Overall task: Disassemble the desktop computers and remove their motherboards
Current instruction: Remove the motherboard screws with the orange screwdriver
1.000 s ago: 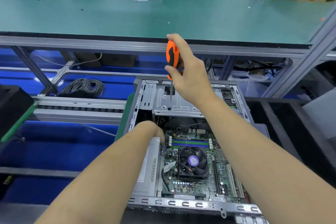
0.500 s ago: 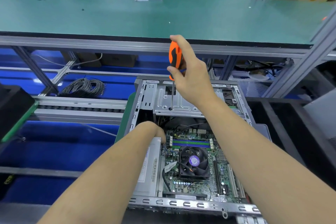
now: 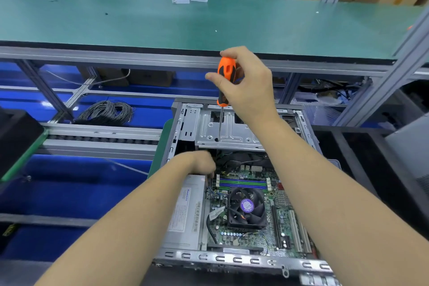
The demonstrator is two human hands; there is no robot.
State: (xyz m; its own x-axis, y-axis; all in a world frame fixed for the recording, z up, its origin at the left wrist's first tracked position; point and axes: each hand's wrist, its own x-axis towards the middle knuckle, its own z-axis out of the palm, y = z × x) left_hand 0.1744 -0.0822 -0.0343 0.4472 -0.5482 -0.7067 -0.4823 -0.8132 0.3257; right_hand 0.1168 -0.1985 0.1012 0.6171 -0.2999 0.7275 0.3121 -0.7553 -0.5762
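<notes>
R hand [image 3: 249, 86] grip clamped on orange screwdriver [image 3: 226, 81], shaft near-vertical, tip in drive-cage [image 3: 228, 129] screw hole at 6 o'clock below grip. Motherboard [image 3: 253, 213] further toward 6. L hand [image 3: 200, 162] nearer board; grip can't tell.

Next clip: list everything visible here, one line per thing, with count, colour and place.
computer case: one, grey metal, open, centre
drive bracket: one, silver, far end of case
motherboard: one, green, inside case
fan: one, black, on motherboard
power supply: one, grey, left of motherboard
screwdriver: one, orange-black, upright, tip on bracket
cable coil: one, grey, left
bench top: one, green, far side
right hand: grips screwdriver
left hand: inside case, fingers hidden
</notes>
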